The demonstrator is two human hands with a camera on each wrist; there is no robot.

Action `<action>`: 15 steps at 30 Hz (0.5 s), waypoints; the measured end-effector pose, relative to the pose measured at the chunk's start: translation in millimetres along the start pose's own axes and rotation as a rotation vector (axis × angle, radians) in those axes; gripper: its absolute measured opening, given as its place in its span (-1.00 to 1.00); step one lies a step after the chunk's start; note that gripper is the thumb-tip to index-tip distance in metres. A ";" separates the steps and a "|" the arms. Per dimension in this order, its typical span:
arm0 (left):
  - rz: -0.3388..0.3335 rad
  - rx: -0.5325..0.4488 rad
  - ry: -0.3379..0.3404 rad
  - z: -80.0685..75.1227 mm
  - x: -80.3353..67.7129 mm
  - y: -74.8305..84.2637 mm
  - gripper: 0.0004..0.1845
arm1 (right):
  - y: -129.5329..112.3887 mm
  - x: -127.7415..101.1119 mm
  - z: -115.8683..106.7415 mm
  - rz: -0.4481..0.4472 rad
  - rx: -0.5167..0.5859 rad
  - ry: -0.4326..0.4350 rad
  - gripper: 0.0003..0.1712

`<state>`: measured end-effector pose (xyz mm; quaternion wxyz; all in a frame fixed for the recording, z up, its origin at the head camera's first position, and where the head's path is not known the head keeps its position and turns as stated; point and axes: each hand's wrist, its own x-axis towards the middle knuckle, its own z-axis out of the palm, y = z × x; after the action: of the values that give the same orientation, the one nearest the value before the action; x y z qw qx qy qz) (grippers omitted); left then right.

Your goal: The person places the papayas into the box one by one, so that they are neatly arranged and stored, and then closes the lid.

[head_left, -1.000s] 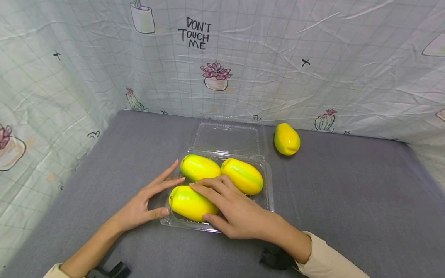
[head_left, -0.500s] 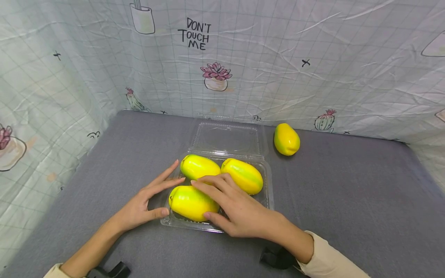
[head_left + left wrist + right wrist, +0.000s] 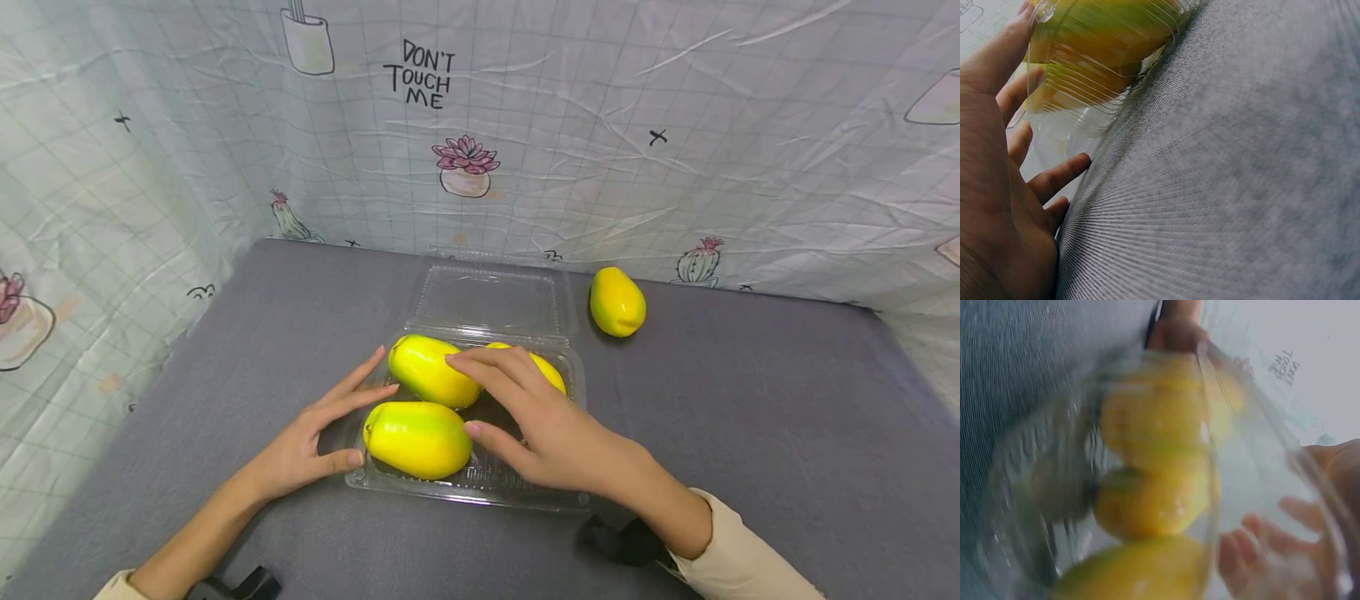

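Observation:
A clear plastic clamshell tray (image 3: pixel 465 493) lies on the grey cloth with its lid (image 3: pixel 487 300) folded open behind it. Three yellow-green fruits lie in the tray: one at the front (image 3: pixel 416 439), one at the back left (image 3: pixel 429 371), and one at the back right (image 3: pixel 553 377), mostly hidden by my right hand. That hand (image 3: pixel 487 398) hovers over the back of the tray with its fingers loosely spread and holds nothing. My left hand (image 3: pixel 341 421) rests with straight fingers against the tray's left side (image 3: pixel 1085 106). The right wrist view is blurred and shows fruits (image 3: pixel 1147 425) through plastic.
A fourth yellow-green fruit (image 3: pixel 617 302) lies loose on the grey cloth (image 3: pixel 750 400) at the back, right of the lid. Wrinkled printed sheets (image 3: pixel 600 125) wall in the back and left sides. Bare cloth spreads to the right of the tray.
My right hand has lifted off the front fruit and moved back and right, over the back right fruit. The left hand and the fruits have stayed where they were.

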<state>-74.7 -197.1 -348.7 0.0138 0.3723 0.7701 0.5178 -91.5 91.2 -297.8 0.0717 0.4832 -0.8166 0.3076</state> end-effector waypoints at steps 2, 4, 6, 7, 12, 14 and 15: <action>0.001 0.002 0.002 -0.1 -0.3 0.2 -0.37 | 1.3 -0.5 -6.0 0.007 -0.012 0.024 -0.36; 0.004 0.005 0.004 -0.1 -0.5 0.3 -0.37 | 2.9 -0.8 -11.6 0.018 -0.018 0.047 -0.36; 0.005 0.005 0.005 -0.2 -0.6 0.6 -0.37 | 4.8 -1.4 -16.6 0.031 -0.012 0.074 -0.36; 0.005 0.006 0.006 -0.1 -0.7 0.8 -0.37 | 5.7 -1.5 -18.9 0.040 -0.004 0.085 -0.36; 0.003 0.005 0.004 -0.1 -1.0 1.7 -0.38 | 12.4 -3.3 -27.9 0.061 0.016 0.157 -0.38; 0.003 0.007 0.003 -0.1 -1.0 1.7 -0.38 | 15.7 -4.0 -30.8 0.059 0.013 0.192 -0.38; 0.004 0.006 0.003 -0.1 -1.1 1.7 -0.38 | 17.6 -4.3 -32.1 0.060 0.013 0.208 -0.38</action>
<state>-73.0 -197.5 -347.6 0.0105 0.3730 0.7711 0.5159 -109.6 118.8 -281.4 0.1437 0.4246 -0.8168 0.3633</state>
